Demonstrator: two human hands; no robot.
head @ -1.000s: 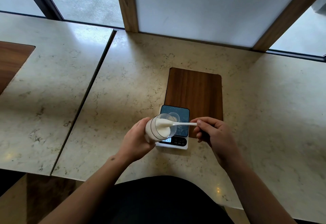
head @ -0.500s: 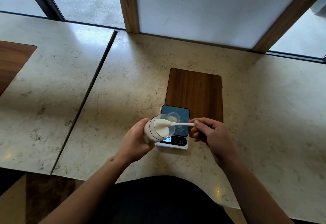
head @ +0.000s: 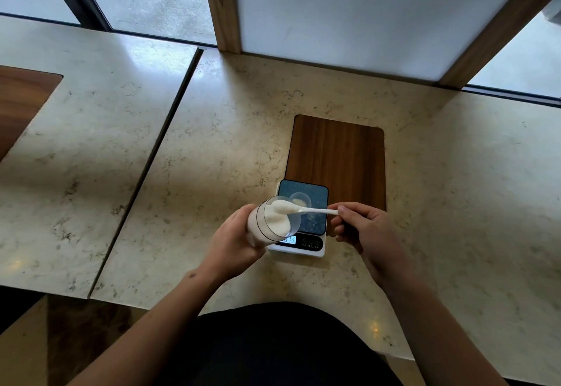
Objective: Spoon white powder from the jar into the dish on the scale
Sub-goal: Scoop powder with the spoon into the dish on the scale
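My left hand [head: 235, 238] grips a clear jar [head: 273, 221] of white powder, tilted so its mouth faces right, just above the scale's near left corner. My right hand [head: 362, 227] pinches the handle of a white spoon [head: 309, 210]. The spoon's bowl sits inside the jar mouth, heaped with powder. Behind the jar a small clear dish [head: 300, 200] with a little powder stands on the dark platform of the white scale [head: 306, 218]. The lit display of the scale is partly hidden by the jar.
The scale overlaps the near edge of a wooden board [head: 337, 157] set in the marble countertop [head: 212, 148]. A seam [head: 145, 170] divides this slab from another on the left. A white panel with wooden posts [head: 218, 5] stands at the back.
The jar and both hands have stayed nearly in place. The spoon has shifted only slightly inside the jar mouth.
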